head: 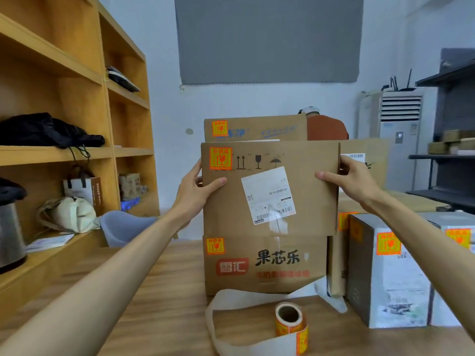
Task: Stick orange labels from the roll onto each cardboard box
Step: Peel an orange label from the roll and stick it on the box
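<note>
Lying below both hands and nearer to the person, the label roll (289,319) stands on end on the table (154,304). Its spent backing strip (213,327) loops round it. No hand touches the roll.

Directly beneath the grip sits the lower box (231,283), already carrying an orange label (215,245) at its upper left corner.

The held box (308,201) is grasped at both side edges:
- The left hand (198,191) has its thumb across the front face and its fingers wrapped behind the left edge.
- The right hand (352,181) has its thumb on the front face and its fingers curled over the right edge.

An applied label (221,158) sits just inward of the left thumb, at the upper left corner. The step in hand is judged to be stacking this finished box on the lower one. Whether its underside already bears on the lower box cannot be told.

Recommended procedure:
1. Square the bottom edge to the box below before easing off either hand.
2. Keep the labelled face toward the person.
3. Withdraw the fingers sideways, clear of the white box (401,278) below the right wrist.

Behind the grip, a rear box (254,128) also shows a label.
</note>
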